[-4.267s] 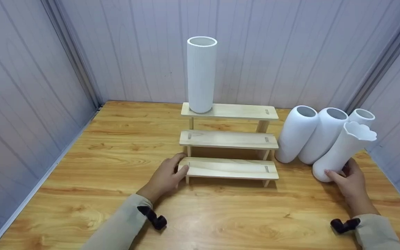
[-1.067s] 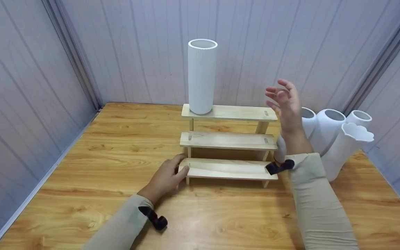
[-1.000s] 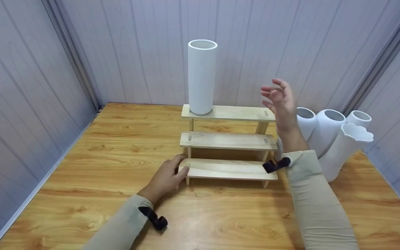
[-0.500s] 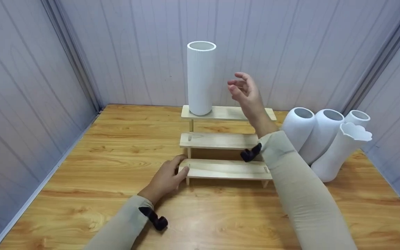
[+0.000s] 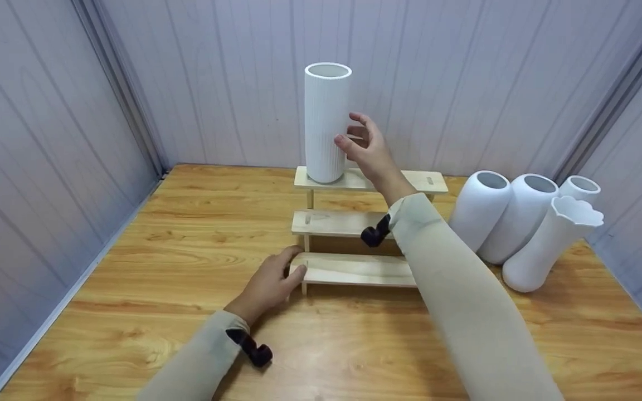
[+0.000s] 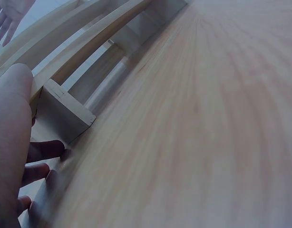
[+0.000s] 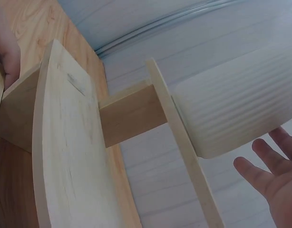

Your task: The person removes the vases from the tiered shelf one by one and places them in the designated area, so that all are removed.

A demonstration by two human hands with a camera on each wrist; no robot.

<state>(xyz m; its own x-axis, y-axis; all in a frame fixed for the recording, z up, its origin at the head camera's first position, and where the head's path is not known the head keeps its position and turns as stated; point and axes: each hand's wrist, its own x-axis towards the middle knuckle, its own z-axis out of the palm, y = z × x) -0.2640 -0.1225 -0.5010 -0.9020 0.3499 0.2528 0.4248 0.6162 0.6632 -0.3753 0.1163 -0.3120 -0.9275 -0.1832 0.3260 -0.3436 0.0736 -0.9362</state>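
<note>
In the head view a tall white ribbed vase (image 5: 325,117) stands upright at the left end of the top step of a three-step wooden display stand (image 5: 349,268). My right hand (image 5: 374,155) is at the vase's right side, fingers loosely bent and spread, thumb tip overlapping its front. The right wrist view shows the fingers (image 7: 264,166) beside the ribbed wall; firm contact cannot be made out. My left hand (image 5: 268,283) holds the left end of the lowest step. Its thumb (image 6: 16,80) lies on the board, with other fingers round the side by the leg.
Right of the stand several white vases cluster on the wooden table (image 5: 187,234): two rounded ones (image 5: 480,209), (image 5: 521,217), a partly hidden one (image 5: 580,186) behind, and a scallop-rimmed vase (image 5: 549,245) in front. Panelled walls (image 5: 232,83) enclose the back and sides.
My right hand has left the scallop-rimmed vase, risen, and swung left over the stand to the ribbed vase. My left hand has stayed on the lowest step.
</note>
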